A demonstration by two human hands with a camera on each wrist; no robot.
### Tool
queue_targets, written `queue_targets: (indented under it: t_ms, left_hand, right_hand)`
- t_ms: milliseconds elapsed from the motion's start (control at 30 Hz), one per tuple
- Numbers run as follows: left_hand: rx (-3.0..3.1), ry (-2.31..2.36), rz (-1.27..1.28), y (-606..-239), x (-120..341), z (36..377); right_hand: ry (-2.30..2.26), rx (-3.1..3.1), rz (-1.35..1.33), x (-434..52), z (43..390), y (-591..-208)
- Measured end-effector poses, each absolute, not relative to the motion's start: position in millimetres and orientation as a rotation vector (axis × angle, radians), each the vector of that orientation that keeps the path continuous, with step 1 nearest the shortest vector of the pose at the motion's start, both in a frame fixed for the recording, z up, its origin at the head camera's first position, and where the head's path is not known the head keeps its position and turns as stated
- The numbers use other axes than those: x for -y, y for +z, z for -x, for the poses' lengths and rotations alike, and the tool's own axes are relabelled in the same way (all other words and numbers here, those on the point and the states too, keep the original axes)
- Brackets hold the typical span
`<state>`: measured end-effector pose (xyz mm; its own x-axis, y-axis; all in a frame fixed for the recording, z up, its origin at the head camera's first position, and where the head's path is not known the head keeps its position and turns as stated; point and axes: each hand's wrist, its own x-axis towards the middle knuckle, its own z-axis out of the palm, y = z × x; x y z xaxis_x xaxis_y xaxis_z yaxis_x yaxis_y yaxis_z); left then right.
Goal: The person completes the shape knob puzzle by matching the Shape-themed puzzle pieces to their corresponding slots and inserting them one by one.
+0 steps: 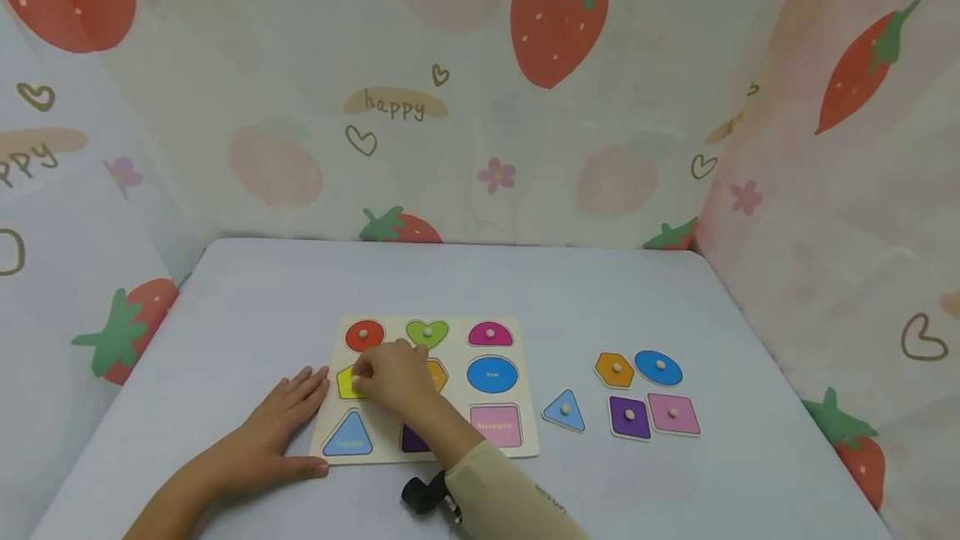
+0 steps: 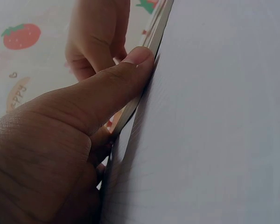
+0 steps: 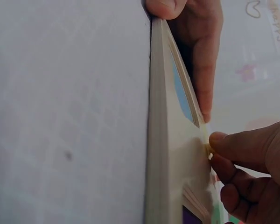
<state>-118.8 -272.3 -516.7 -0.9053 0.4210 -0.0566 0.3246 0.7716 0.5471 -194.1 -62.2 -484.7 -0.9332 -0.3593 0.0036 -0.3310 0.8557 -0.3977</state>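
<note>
A cream shape-puzzle board [image 1: 386, 432] lies on the table. My right hand [image 1: 401, 380] reaches over it and pinches the knob of a yellow piece [image 1: 346, 384] at the left of the middle row. In the right wrist view, thumb and fingertip meet low over the board; the yellow piece is mostly hidden. My left hand [image 1: 272, 438] lies beside the board with its fingers outstretched, fingertips and thumb at its left edge. Along the top row sit a red circle [image 1: 364, 336], a green heart [image 1: 427, 333] and a magenta semicircle [image 1: 491, 334], each with a knob.
Right of the board lie loose knobbed pieces: a blue triangle [image 1: 564, 412], an orange hexagon [image 1: 614, 370], a blue oval [image 1: 658, 367], a purple square [image 1: 629, 417] and a pink rectangle [image 1: 673, 414]. Strawberry-printed cloth [image 1: 465, 123] walls the table at the back and sides.
</note>
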Motion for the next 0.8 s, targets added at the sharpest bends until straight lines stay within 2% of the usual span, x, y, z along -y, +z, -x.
queue_targets:
  t_ms: [400,800]
  left_hand:
    - [-2.778,0.828,-0.583,-514.2,271.1,118.5]
    - [-2.807,0.791,-0.602,-516.3,270.9,119.3]
  right_hand:
    - [-0.614,-2.867,0.641,49.0,192.6,-472.0]
    - [-0.74,-2.867,0.743,13.6,193.4,-459.8]
